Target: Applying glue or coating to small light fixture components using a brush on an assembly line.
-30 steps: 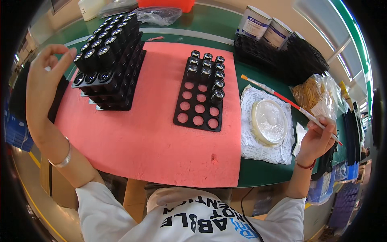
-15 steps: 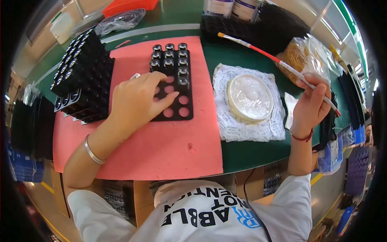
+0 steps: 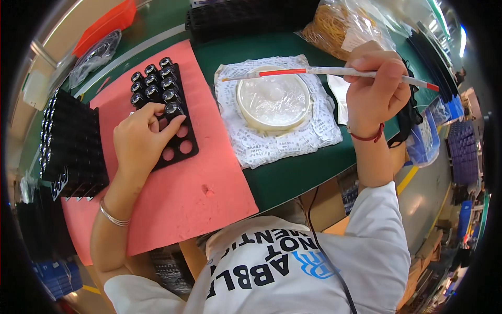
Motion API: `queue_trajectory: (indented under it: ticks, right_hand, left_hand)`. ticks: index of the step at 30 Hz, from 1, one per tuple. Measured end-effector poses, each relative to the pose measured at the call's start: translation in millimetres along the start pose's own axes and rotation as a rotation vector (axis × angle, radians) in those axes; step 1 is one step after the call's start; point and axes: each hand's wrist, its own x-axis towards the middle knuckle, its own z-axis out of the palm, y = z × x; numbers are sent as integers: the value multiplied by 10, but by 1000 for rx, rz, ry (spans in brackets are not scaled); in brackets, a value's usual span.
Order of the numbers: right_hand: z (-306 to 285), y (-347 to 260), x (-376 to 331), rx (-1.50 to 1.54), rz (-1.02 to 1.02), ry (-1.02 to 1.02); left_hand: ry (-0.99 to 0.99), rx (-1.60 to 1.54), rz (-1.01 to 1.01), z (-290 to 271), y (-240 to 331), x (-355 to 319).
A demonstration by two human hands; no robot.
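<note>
My left hand point(image 3: 140, 135) is over a black tray with round holes point(image 3: 189, 153) lying on a pink foam sheet point(image 3: 172, 204). Its thumb and index finger close around a small black cylinder with a shiny domed top point(image 3: 173, 109). Several like pieces point(image 3: 151, 92) stand in rows farther up the tray; pink shows through the bare holes near me. A thin paintbrush with a white and red handle point(image 3: 329, 71) is pinched in my right hand point(image 3: 377, 86). Its bristle tip points left, above the edge of a round, shallow dish of clear, glossy material point(image 3: 274, 104).
The dish rests on a white printed paper packet point(image 3: 248, 152). Black trays of pieces point(image 3: 73, 141) are stacked at left. At the back are a red bin point(image 3: 107, 26), a plastic bag of yellow-brown bands point(image 3: 334, 29) and black trays point(image 3: 235, 18). White tissue point(image 3: 339, 97) lies beside my right hand.
The view has swung right. My left fingers have gone from the bare holes to a piece in the right row. The brush has turned level, its tip lowered toward the dish.
</note>
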Motion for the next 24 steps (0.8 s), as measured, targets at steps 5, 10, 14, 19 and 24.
queue_trajectory:
  ticks: [5,10,14,19,24]
  right_hand:
    - [-4,-28,33,6,-36,76]
    - [23,-65,41,-4,33,108]
    - [31,-47,37,-16,39,103]
    - [65,2,35,-14,96,107]
    - [15,84,37,5,258,148]
  left_hand:
    - [34,-259,-56,-50,35,-54]
    - [-1,-314,-92,-247,59,-151]
    - [15,-256,91,-334,129,-154]
    - [-11,-367,100,-256,20,-193]
    - [-128,-464,72,-301,91,-210]
